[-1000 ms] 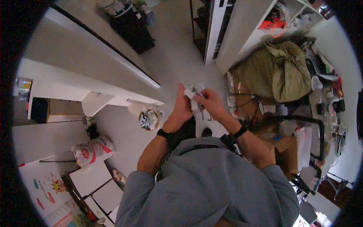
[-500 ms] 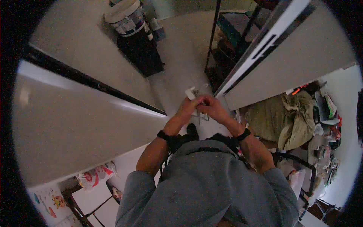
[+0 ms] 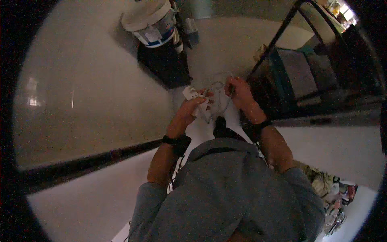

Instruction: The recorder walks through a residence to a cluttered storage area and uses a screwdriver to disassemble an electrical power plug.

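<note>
Head view: our left hand [image 3: 190, 109] pinches the white block-shaped plastic socket strip [image 3: 188, 93] near twelve o'clock, our right hand [image 3: 243, 97] at two seems to pinch the thin pale flexible cable [image 3: 218, 83], whose loose loops at one could knot if we pull unevenly.

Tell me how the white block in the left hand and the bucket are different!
The white block is small and boxy; the bucket is big and round. The left hand holds the white block, while the bucket seems to sit on something black. Both look partly white.
</note>
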### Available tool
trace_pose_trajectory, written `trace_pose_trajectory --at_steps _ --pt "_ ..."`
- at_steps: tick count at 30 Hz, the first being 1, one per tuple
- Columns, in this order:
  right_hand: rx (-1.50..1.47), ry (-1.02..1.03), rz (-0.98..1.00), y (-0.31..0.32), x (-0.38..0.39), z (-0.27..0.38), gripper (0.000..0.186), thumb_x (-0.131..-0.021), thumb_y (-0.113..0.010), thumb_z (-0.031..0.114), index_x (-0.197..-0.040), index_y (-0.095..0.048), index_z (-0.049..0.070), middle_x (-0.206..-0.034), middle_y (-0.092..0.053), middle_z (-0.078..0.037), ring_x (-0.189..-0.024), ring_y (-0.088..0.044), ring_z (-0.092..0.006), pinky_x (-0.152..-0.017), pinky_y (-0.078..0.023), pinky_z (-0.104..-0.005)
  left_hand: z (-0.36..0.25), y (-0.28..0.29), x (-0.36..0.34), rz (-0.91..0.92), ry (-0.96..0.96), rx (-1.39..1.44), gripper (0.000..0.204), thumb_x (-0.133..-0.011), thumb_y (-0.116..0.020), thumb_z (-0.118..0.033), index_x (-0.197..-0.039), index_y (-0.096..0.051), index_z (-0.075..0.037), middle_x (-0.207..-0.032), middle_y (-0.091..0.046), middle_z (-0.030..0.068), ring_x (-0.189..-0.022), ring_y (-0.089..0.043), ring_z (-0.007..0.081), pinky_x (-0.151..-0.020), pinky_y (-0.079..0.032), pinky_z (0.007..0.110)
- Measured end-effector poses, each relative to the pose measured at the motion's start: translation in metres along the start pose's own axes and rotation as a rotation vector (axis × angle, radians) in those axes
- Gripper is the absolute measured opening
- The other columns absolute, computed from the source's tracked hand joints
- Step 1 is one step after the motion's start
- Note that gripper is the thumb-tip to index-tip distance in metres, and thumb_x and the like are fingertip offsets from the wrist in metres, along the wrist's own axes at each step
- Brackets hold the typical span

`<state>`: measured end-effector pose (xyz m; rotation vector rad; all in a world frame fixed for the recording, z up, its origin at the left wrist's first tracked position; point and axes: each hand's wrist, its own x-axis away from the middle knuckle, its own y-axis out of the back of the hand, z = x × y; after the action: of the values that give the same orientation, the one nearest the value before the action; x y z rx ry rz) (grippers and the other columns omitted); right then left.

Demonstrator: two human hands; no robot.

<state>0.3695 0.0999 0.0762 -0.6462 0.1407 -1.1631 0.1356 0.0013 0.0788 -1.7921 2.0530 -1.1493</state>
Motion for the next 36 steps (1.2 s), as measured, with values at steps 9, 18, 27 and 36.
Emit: trace_pose_trajectory --at_steps 9,18,27,36 --pt "1.197 0.385 0.386 -0.034 -0.176 0.015 0.016 -0.091 -0.070 0.019 -0.098 -0.067 0.004 -0.089 -0.065 -0.013 -0.076 -0.061 -0.0233 -0.068 -0.049 -0.0379 -0.056 0.060 -0.129 -0.148 -0.029 -0.734 0.046 -0.091 -0.073 -0.017 -0.132 -0.061 -0.002 -0.123 -0.068 0.0117 -0.109 -0.066 0.0232 -0.092 -0.053 0.038" --pt "0.210 -0.076 -0.169 0.004 -0.346 0.043 0.007 -0.099 -0.059 0.003 -0.099 -0.065 -0.001 -0.099 -0.065 -0.012 -0.083 -0.066 -0.0255 -0.074 -0.054 -0.0359 -0.146 0.089 -0.204 -0.179 -0.220 -0.675 0.031 -0.096 -0.070 -0.022 -0.120 -0.065 -0.003 -0.108 -0.073 0.0088 -0.099 -0.070 0.0204 -0.092 -0.053 0.035" --pt "-0.207 -0.003 0.062 0.026 -0.436 0.104 0.018 -0.107 -0.050 0.013 -0.117 -0.057 -0.001 -0.099 -0.061 -0.009 -0.087 -0.064 -0.0234 -0.078 -0.059 -0.0357 -0.191 0.119 -0.237 -0.162 -0.079 -0.589 0.028 -0.097 -0.071 -0.022 -0.115 -0.067 -0.002 -0.092 -0.072 0.0078 -0.083 -0.067 0.0155 -0.070 -0.053 0.032" --pt "-0.226 -0.163 0.159 0.043 -0.603 0.128 0.026 -0.107 -0.051 0.013 -0.127 -0.052 -0.003 -0.099 -0.061 -0.009 -0.086 -0.062 -0.0186 -0.071 -0.057 -0.0316 -0.242 0.138 -0.341 -0.066 -0.024 -0.647 0.028 -0.096 -0.071 -0.024 -0.115 -0.070 -0.004 -0.098 -0.073 0.0074 -0.083 -0.065 0.0146 -0.076 -0.053 0.031"
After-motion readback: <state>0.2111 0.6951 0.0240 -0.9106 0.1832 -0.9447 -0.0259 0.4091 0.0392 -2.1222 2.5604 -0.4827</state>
